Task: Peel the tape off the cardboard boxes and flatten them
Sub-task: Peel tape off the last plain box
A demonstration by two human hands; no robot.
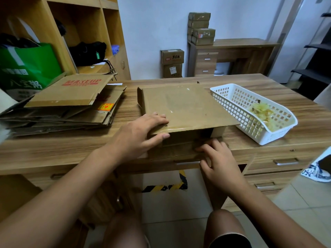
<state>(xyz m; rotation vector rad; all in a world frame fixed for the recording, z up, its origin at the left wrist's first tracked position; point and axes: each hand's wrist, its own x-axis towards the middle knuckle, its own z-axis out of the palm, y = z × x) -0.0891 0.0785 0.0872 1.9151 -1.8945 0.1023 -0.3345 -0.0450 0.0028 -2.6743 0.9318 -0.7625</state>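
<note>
Now gripping the cardboard box (186,106) corner with the left hand (141,133) — curled fingers (206,149) of the right hand (218,161) at its front, grasp unclear.

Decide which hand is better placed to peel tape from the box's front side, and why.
Right. The right hand has its fingertips curled against the front side of the box. The left hand holds the top's near corner, thumb under the edge, probably best used to steady it.

Red "MAKEUP" on the top flattened cardboard sheet (71,90), white Chinese characters on the green bag (26,68)
</note>
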